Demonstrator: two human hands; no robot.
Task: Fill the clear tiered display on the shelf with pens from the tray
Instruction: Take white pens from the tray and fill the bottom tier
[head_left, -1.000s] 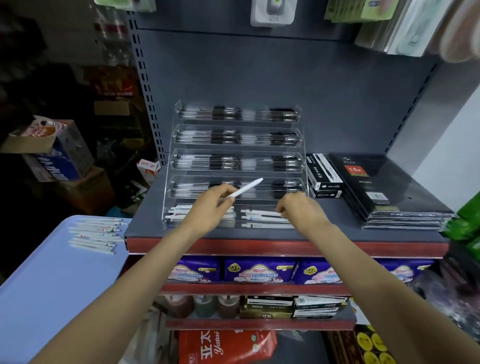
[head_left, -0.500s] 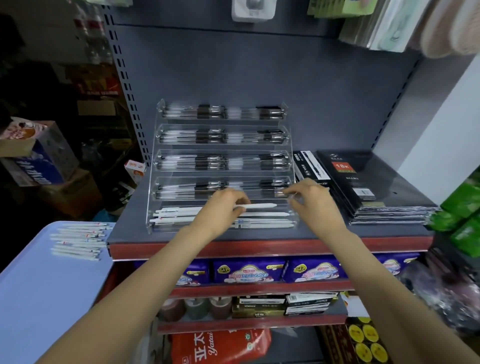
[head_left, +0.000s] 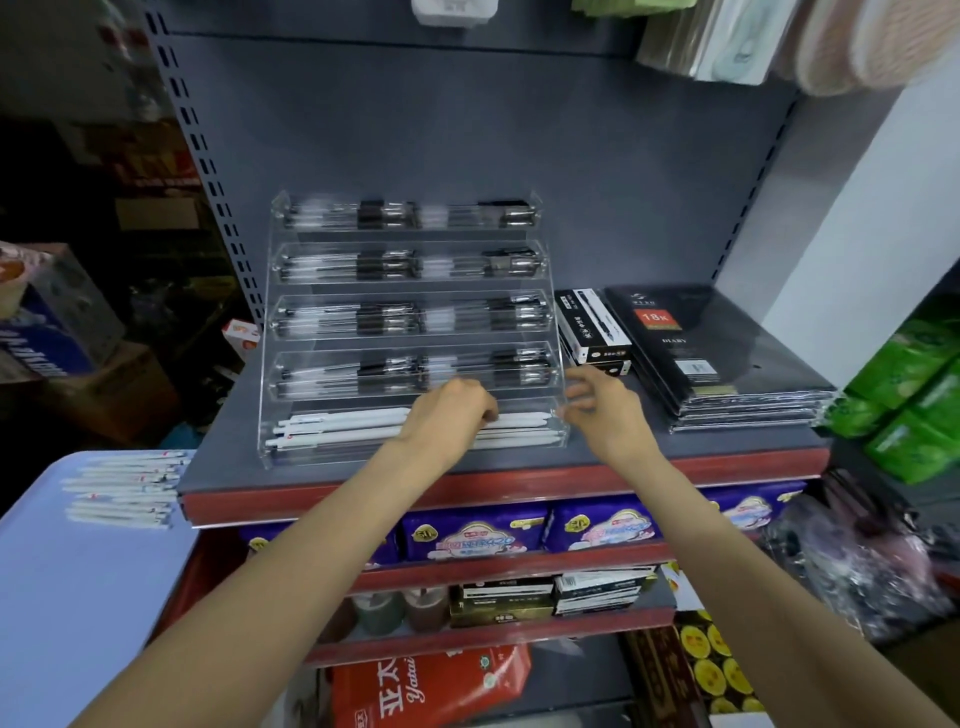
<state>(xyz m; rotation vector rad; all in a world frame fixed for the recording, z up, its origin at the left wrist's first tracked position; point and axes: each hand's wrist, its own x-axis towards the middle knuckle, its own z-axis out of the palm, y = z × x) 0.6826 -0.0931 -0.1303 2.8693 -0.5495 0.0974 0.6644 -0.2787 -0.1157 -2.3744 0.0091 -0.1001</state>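
The left hand (head_left: 451, 415) has lowered its white pen (head_left: 519, 417) into the display (head_left: 291, 332)'s bottom row, fingers curled over it, while the right hand (head_left: 605, 410), fingers loosely bent, steadies the end; more pens wait on the tray (head_left: 62, 597).

The left hand (head_left: 451, 415) covers the middle of the white pens (head_left: 343, 427) in the display's (head_left: 410, 332) bottom tier, hiding whether its fingers grip one. Pens in the tiers above blur together. Left of the display, the tray (head_left: 62, 597) runs off the frame's edge.
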